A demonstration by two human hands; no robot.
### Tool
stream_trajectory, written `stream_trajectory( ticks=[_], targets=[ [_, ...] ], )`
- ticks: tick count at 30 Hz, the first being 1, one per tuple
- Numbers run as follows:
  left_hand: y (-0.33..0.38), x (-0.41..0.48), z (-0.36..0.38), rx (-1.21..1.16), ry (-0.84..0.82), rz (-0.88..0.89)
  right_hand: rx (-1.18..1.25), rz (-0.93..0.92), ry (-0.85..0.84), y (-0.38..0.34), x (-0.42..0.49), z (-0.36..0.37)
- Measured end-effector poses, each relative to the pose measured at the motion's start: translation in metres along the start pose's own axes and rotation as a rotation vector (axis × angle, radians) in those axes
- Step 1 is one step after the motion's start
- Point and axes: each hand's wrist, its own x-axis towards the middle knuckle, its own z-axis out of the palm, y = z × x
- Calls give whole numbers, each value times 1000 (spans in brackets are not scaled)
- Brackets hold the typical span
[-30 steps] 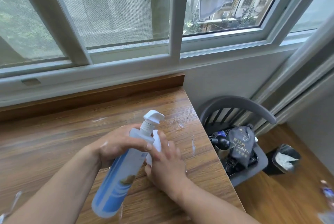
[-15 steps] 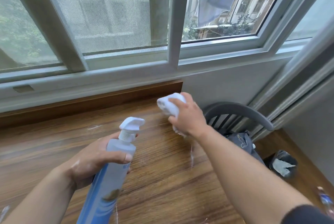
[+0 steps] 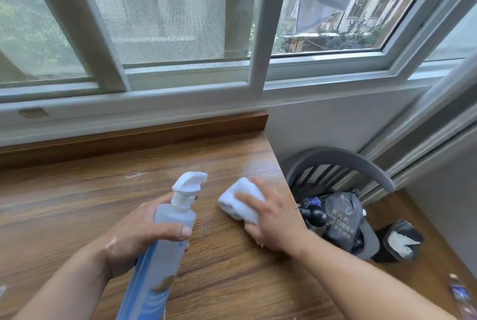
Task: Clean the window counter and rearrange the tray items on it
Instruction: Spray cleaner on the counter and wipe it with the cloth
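Wooden counter (image 3: 77, 203) beneath a window. At 6 o'clock, the left grip (image 3: 144, 232) is closed around a blue spray bottle (image 3: 170, 226). At the bottle's 3 o'clock, the right grip (image 3: 273, 224) clasps a white cloth (image 3: 240, 201), pressing it onto the counter.

The counter (image 3: 77, 216) was warm brown with a dark, streaky wood grain and a few pale smears, and the cloth (image 3: 240, 203) on its right side was plain white. The spray bottle (image 3: 167, 242) near the middle had a white trigger head, a cloudy clear shoulder and a light blue label below with white swirls and a small golden patch. Farther off, the window frame (image 3: 255, 22) was pale grey-white, while to the right were a grey chair (image 3: 361, 162), a dark grey bag (image 3: 340, 219) with white lettering and a black bin (image 3: 415, 229) holding something white.
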Motion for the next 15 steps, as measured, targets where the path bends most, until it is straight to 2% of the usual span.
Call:
stream_trajectory(
  ticks=[4,7,10,15],
  targets=[
    [-3,-2,3,36,15,5,5,225,-38,24,82,-11],
    [-5,-4,8,56,18,5,-1,260,-48,29,106,-13],
    [-5,-7,12,59,13,1,-26,181,-69,24,67,-10],
    [-7,-10,16,45,7,10,-5,30,16,2,-54,-10]
  ],
)
